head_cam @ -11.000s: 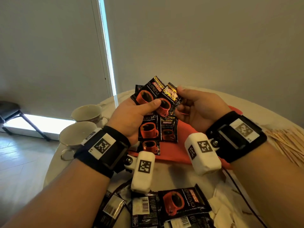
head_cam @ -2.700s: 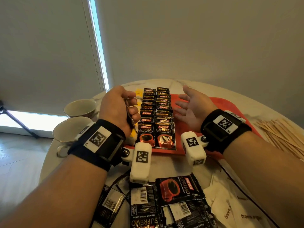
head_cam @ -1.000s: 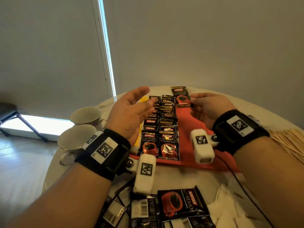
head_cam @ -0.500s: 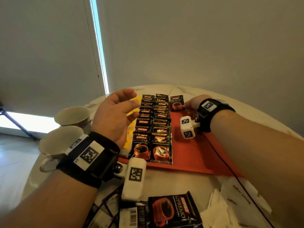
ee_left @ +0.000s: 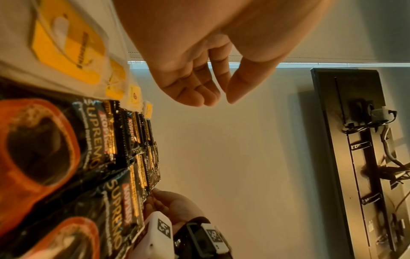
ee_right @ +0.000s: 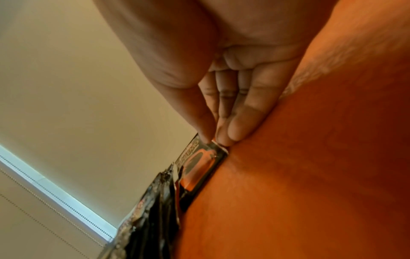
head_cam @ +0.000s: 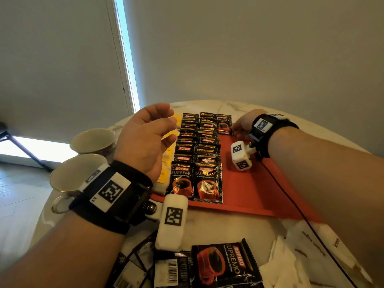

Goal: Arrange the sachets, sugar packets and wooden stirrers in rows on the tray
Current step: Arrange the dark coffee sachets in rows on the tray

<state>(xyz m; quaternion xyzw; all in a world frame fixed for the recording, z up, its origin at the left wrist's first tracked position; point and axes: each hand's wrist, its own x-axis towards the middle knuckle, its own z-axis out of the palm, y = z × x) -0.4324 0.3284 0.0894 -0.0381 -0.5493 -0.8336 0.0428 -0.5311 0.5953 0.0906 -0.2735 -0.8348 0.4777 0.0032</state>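
Right hand (ee_right: 224, 98) pinches a sachet (ee_right: 197, 168) corner on red tray (ee_right: 310, 175).

Looks like a room in a home or small flat, set up for serving coffee. Round white marble-patterned table (head_cam: 209, 220) standing against a plain grey wall (head_cam: 249, 48), beside a pale roller blind (head_cam: 58, 59) with a strip of daylight at its edge. Two white ceramic teacups (head_cam: 68, 175) near the table's edge, light floorboards (head_cam: 18, 196) below. Flat black wall-mounted screen (ee_left: 355, 157) seen from behind, with trailing cables.
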